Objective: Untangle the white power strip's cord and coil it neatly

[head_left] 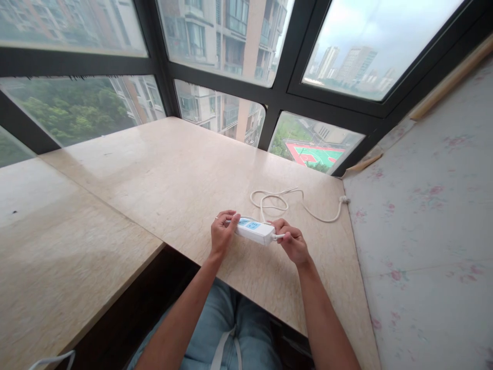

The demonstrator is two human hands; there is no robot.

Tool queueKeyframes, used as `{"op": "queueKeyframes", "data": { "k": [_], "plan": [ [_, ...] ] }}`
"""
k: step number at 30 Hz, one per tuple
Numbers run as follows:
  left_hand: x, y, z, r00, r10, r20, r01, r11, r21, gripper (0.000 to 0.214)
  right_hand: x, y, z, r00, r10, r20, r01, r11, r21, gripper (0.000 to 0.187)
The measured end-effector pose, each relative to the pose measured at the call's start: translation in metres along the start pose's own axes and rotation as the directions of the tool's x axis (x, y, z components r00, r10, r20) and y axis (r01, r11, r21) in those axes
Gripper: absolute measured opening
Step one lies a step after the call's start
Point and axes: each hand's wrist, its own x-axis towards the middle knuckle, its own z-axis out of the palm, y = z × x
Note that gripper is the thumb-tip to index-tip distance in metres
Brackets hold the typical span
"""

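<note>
A white power strip (256, 232) with blue socket faces is held up over the stone-look ledge, near its front edge. My left hand (224, 230) grips its left end, thumb on top. At the other end my right hand (291, 240) pinches the white cord (279, 237) where it leaves the strip. Behind the strip the white cable (269, 194) lies in loose loops and runs right to the wall. Part of the cord near my right fingers is hidden.
The beige ledge (154, 169) has a corner cut-out at the front left. Dark-framed windows (221, 77) stand behind it. A flower-papered wall (423, 246) bounds the right side, with the cable end (344, 199) at its base. Another white cord (57, 357) shows bottom left.
</note>
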Motion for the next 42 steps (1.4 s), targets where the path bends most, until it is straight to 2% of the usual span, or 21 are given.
{"op": "queueKeyframes", "data": {
  "k": [3, 8, 13, 15, 18, 21, 24, 26, 32, 38, 42],
  "plan": [
    [-0.001, -0.002, 0.0, 1.0, 0.004, -0.005, -0.004, 1.0, -0.008, 0.029, 0.001, 0.007, 0.001, 0.997, 0.027, -0.066, -0.025, 0.999, 0.026, 0.061],
    [0.001, -0.007, -0.004, 0.999, -0.007, -0.04, 0.008, 0.999, 0.031, 0.028, 0.002, 0.006, 0.003, 1.0, 0.016, 0.003, -0.016, 1.0, -0.026, 0.054],
    [0.0, -0.007, -0.006, 0.993, 0.065, -0.098, -0.054, 0.993, 0.108, 0.027, -0.001, -0.001, 0.002, 1.0, -0.015, 0.011, 0.018, 0.965, -0.262, 0.035],
    [-0.001, -0.005, -0.006, 0.984, 0.137, -0.117, -0.116, 0.978, 0.173, 0.027, -0.002, -0.004, 0.003, 0.999, -0.036, 0.016, 0.039, 0.928, -0.372, 0.032],
    [-0.003, -0.004, -0.004, 0.967, 0.224, -0.119, -0.191, 0.951, 0.243, 0.026, -0.004, -0.008, 0.01, 0.995, -0.083, 0.053, 0.099, 0.859, -0.503, 0.046],
    [-0.006, -0.003, -0.001, 0.956, 0.278, -0.089, -0.246, 0.931, 0.271, 0.025, -0.004, -0.009, 0.02, 0.988, -0.111, 0.108, 0.155, 0.721, -0.675, 0.055],
    [-0.008, -0.003, 0.001, 0.939, 0.343, -0.025, -0.321, 0.901, 0.29, 0.025, -0.004, -0.009, 0.029, 0.982, -0.105, 0.156, 0.188, 0.584, -0.79, 0.05],
    [-0.008, -0.003, 0.002, 0.934, 0.358, -0.009, -0.339, 0.891, 0.301, 0.024, -0.004, -0.01, 0.029, 0.98, -0.094, 0.177, 0.199, 0.56, -0.805, 0.047],
    [-0.004, -0.005, 0.003, 0.94, 0.33, -0.09, -0.288, 0.905, 0.312, 0.024, -0.003, -0.019, 0.013, 0.972, -0.146, 0.184, 0.234, 0.564, -0.792, 0.049],
    [-0.006, -0.003, 0.004, 0.974, 0.169, -0.152, -0.143, 0.975, 0.171, 0.03, -0.003, -0.021, 0.004, 0.953, -0.236, 0.19, 0.295, 0.576, -0.763, 0.049],
    [-0.006, -0.004, 0.003, 0.967, 0.147, -0.21, -0.108, 0.976, 0.19, 0.031, -0.003, -0.021, 0.0, 0.942, -0.277, 0.188, 0.32, 0.58, -0.75, 0.051]
  ]
}}
